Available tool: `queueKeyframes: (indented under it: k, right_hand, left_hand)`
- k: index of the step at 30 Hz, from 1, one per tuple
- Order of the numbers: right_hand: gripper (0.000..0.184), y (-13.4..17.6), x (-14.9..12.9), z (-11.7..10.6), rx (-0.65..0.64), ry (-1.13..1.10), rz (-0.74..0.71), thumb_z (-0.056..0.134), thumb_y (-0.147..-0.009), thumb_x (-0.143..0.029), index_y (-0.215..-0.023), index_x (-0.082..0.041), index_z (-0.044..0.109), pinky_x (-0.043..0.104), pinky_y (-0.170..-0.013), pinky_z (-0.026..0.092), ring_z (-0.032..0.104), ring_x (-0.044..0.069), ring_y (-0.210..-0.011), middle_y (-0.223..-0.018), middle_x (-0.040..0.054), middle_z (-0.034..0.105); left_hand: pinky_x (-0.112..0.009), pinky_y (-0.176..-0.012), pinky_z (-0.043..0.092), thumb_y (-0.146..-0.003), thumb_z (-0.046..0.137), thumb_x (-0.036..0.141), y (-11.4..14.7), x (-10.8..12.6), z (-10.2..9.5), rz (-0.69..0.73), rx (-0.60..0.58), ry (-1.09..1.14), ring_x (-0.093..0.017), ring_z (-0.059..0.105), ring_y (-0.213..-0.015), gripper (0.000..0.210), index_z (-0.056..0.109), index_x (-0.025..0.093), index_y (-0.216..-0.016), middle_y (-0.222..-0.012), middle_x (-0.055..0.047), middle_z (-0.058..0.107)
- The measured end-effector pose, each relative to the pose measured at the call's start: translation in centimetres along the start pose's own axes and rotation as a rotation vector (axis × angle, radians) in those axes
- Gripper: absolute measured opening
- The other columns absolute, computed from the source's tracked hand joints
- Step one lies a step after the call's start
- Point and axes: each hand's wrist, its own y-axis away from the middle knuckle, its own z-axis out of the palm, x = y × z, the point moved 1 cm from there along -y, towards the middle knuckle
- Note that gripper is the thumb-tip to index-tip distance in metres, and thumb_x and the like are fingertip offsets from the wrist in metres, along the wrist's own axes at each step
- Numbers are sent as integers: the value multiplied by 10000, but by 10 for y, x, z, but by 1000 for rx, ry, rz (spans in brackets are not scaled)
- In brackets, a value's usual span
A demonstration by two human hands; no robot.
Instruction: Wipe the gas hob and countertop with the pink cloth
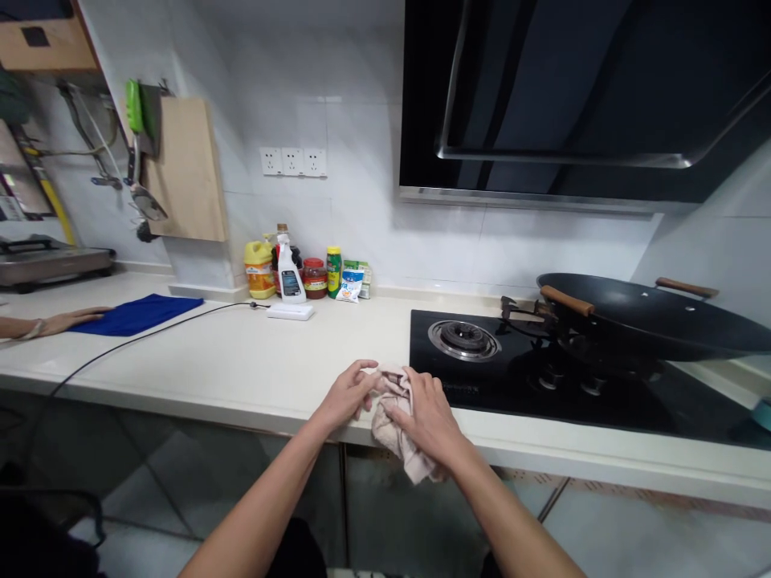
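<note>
A crumpled pale pinkish rag (391,429) is bunched at the counter's front edge, its lower part hanging over the edge. My right hand (430,413) is wrapped round the rag from the right, thumb across its front. From the left, my left hand (350,395) grips the rag's upper edge with curled fingers; part of that hold is hidden by the folds. Just to the right of both hands lies the black glass gas stove (482,385), with a round burner (463,340) on its left side.
A large wok (650,321) with wooden handles sits on the right burner. Against the wall stand a spray bottle (290,273), a yellow jug (259,269) and several condiments. Another person's hand (75,319) rests on a blue cloth (138,315); a black cable (150,327) crosses the counter.
</note>
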Motion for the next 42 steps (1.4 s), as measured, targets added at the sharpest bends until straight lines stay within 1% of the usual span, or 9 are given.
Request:
queueKeyframes:
  k: [6, 10, 14, 19, 24, 27, 31, 38, 42]
  right_hand:
    - [391, -9, 24, -6, 6, -337, 169, 466, -948, -433, -1174, -168, 645, 348, -906, 455, 605, 236, -1016, -1092, 105, 660]
    - [407, -11, 44, -12, 36, -487, 277, 381, -955, -437, -987, -178, 693, 335, -831, 462, 632, 229, -896, -972, 79, 716]
    - [420, -14, 64, -16, 70, -612, 377, 446, -903, -485, -983, -173, 716, 355, -847, 470, 646, 251, -916, -1000, 86, 735]
    - [447, -16, 75, -22, 6, -690, 383, 519, -875, -531, -1070, -173, 701, 365, -886, 472, 643, 253, -987, -1073, 87, 730]
    - [404, -23, 75, -20, 19, -746, 381, 624, -794, -502, -1010, -168, 697, 344, -799, 488, 637, 227, -859, -948, 67, 730]
    - [423, -32, 68, -14, 76, -816, 416, 614, -801, -484, -1068, -164, 684, 333, -788, 491, 637, 224, -873, -992, 77, 729]
    - [306, -46, 53, -14, 89, -743, 292, 551, -833, -422, -966, -175, 673, 310, -769, 466, 603, 197, -812, -899, 39, 702]
    - [236, -97, 52, -34, 158, -602, 171, 479, -791, -317, -910, -207, 651, 289, -713, 427, 581, 193, -764, -816, 10, 671]
    - [240, -128, 35, -51, 202, -534, 81, 484, -829, -321, -950, -205, 657, 312, -774, 444, 609, 203, -802, -859, 27, 695]
  left_hand:
    - [-285, -736, 490, -711, 771, 458, 8, -1, 13, 83, -37, -221, -190, 640, -824, 749, 493, 187, -1352, -949, -11, 663]
    - [-353, -904, 481, -699, 744, 318, 14, 4, 23, 88, -37, -408, -269, 640, -1050, 813, 428, 232, -1443, -1198, -57, 668]
    - [-389, -1044, 433, -706, 694, 243, 10, 10, 30, 237, -125, -319, -296, 557, -1238, 781, 446, 195, -1446, -1383, -100, 594]
    - [-415, -1117, 382, -673, 716, 200, -3, 19, 36, 320, -232, -157, -289, 524, -1279, 781, 493, 191, -1421, -1424, -98, 566]
    - [-407, -977, 488, -750, 677, 233, -6, 26, 40, 81, -341, 143, -242, 631, -1070, 730, 462, 178, -1446, -1206, -91, 670]
    - [-382, -920, 516, -814, 685, 330, -9, 22, 49, 39, -260, 248, -224, 640, -1037, 649, 472, 171, -1406, -1189, -99, 672]
    - [-336, -853, 526, -741, 733, 267, -20, 10, 52, 76, 16, 85, -216, 641, -966, 457, 584, 137, -1153, -1052, -68, 696]
    - [-318, -880, 468, -625, 669, 119, -55, 35, -2, 96, 292, -13, -221, 581, -1003, 306, 575, 205, -903, -953, -11, 640]
    - [-295, -811, 477, -586, 663, 107, -64, 56, -27, 85, 298, 34, -210, 597, -931, 344, 581, 201, -906, -898, -1, 643]
